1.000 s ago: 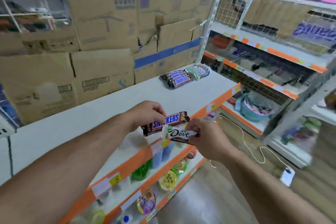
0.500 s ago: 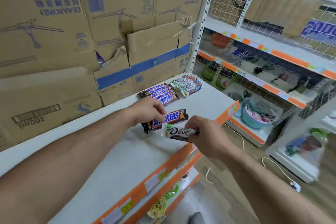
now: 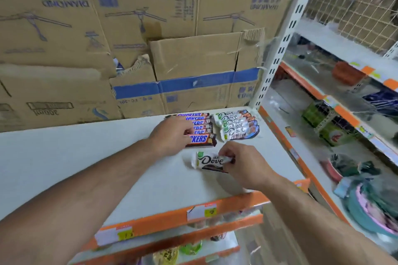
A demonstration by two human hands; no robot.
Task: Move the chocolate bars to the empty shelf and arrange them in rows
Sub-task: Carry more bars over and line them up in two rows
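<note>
On the white shelf (image 3: 86,157), the right hand (image 3: 243,165) pinches one Dove bar (image 3: 207,161) by its end. The left hand (image 3: 170,135), fingers curled, presses a Snickers bar (image 3: 201,140) against a row of about five Snickers (image 3: 196,123). Beside them lie four overlapping Dove bars (image 3: 237,125).

left hand (image 3: 170,135) grips snickers bar (image 3: 201,140); right hand (image 3: 245,165) pinches dove bar (image 3: 209,160)

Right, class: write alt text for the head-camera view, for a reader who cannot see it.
Two hands add bars to rows on a white shelf: the left hand sets a Snickers bar by the Snickers row, the right hand holds a Dove bar before the Dove row.
</note>
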